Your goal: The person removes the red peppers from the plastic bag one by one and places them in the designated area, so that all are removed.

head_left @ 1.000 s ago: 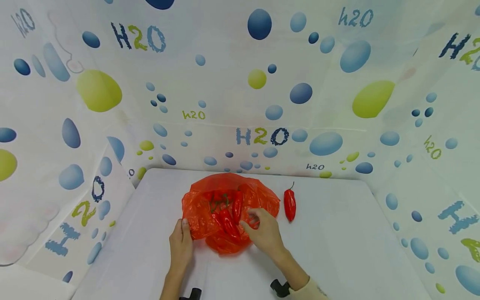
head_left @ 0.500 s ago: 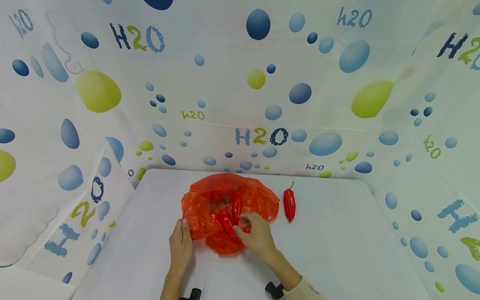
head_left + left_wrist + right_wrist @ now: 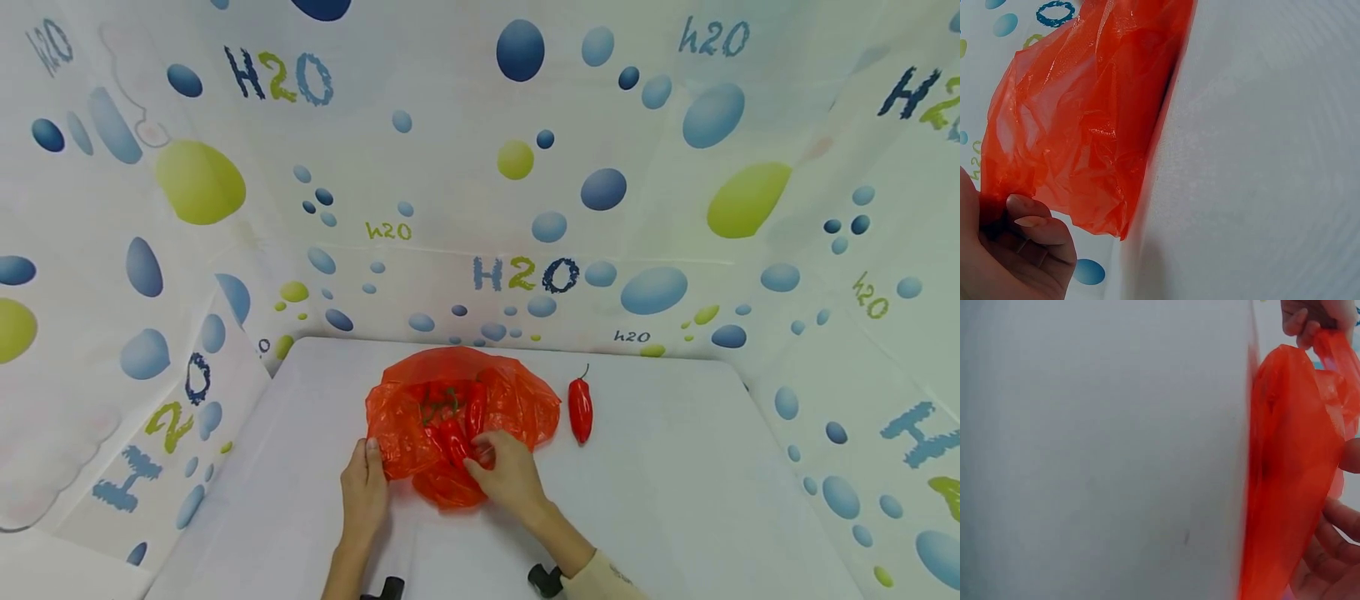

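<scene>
An orange-red plastic bag point(image 3: 397, 446) lies spread on the white table with its mouth toward me. Several red chili peppers point(image 3: 477, 408) with green stems show inside it. My left hand point(image 3: 364, 492) pinches the bag's left edge between thumb and fingers; the left wrist view shows the film point(image 3: 1085, 125) bunched in that grip. My right hand point(image 3: 512, 479) is at the bag's front right, its fingertips beside a pepper in the mouth. In the right wrist view, its thumb and fingers point(image 3: 1338, 519) stand apart near the film, with no pepper visible between them.
One red chili pepper point(image 3: 580, 410) lies alone on the white table point(image 3: 675, 467), right of the bag. A patterned curtain point(image 3: 450, 167) with bubbles and lettering stands behind and along both sides.
My right hand has moved left and slightly toward me, from the bag's right part to the peppers in its mouth. My left hand keeps its grip on the edge.
</scene>
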